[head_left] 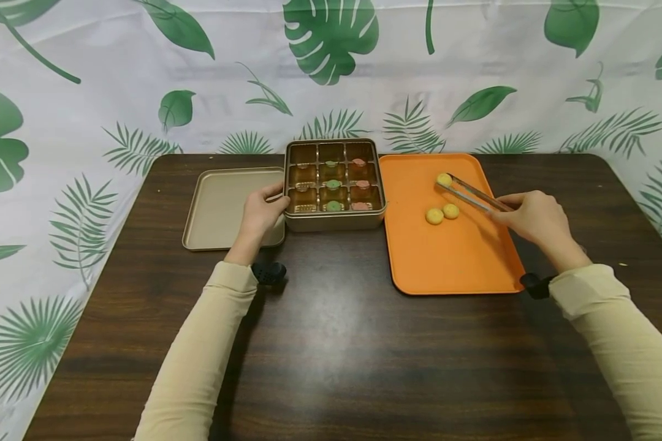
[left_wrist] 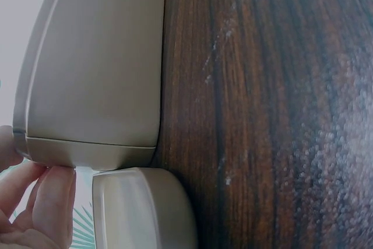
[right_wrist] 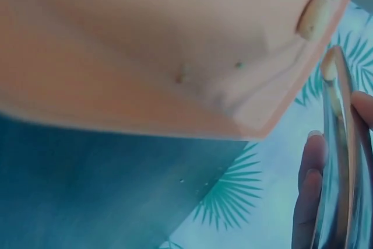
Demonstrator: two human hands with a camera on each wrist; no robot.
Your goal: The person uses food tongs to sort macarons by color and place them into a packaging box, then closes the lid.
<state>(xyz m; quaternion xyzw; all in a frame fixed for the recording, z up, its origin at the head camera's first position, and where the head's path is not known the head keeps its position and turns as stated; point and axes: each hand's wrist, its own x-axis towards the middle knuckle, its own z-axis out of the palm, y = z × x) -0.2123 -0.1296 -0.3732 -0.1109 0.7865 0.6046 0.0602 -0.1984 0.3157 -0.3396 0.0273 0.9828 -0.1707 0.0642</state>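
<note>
At the left side of a gold tin box (head_left: 336, 223) is my left hand (head_left: 260, 215), thumb at the rim and fingers against the outer wall. The box has a brown divided insert, with green round pieces (head_left: 333, 184) in the middle column and pink ones (head_left: 362, 184) in the right column. My right hand (head_left: 539, 222) grips metal tongs (head_left: 479, 193) over an orange tray (head_left: 452, 263). Between the tong tips is a small round yellow pastry (head_left: 444, 179). Two more yellow pastries (head_left: 434, 216) lie side by side on the tray.
A shallow gold lid (head_left: 220, 208) lies left of the box, partly behind my left hand. Box and tray stand side by side on the dark wooden table (head_left: 331, 343). Behind them hangs a white cloth (head_left: 243, 37) with green leaves.
</note>
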